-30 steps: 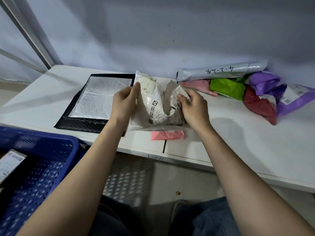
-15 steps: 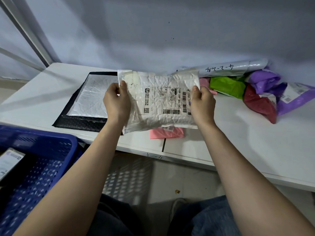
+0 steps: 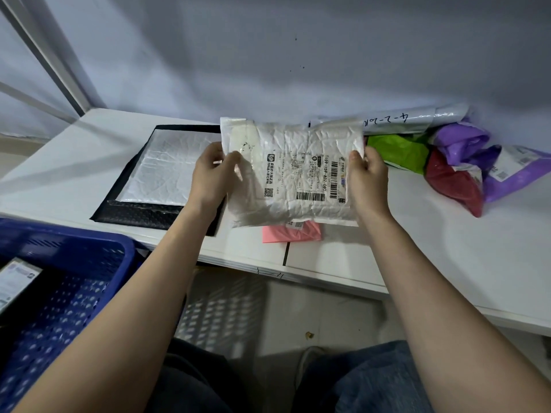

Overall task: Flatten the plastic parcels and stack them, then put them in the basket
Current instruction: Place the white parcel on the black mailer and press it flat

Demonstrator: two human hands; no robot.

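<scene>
Both hands clamp the white parcel (image 3: 293, 171), the left hand (image 3: 210, 177) on its left edge and the right hand (image 3: 368, 180) on its right, each grip pinched shut, holding it stretched above the worktop (image 3: 447, 248); its creased film will likely spring back and ride crooked on the stack (image 3: 162, 171) to the left. A pink parcel (image 3: 290, 232) lies beneath; unflattened coloured parcels (image 3: 447, 162) crowd the right; the blue basket (image 3: 65, 281) waits lower left.
</scene>
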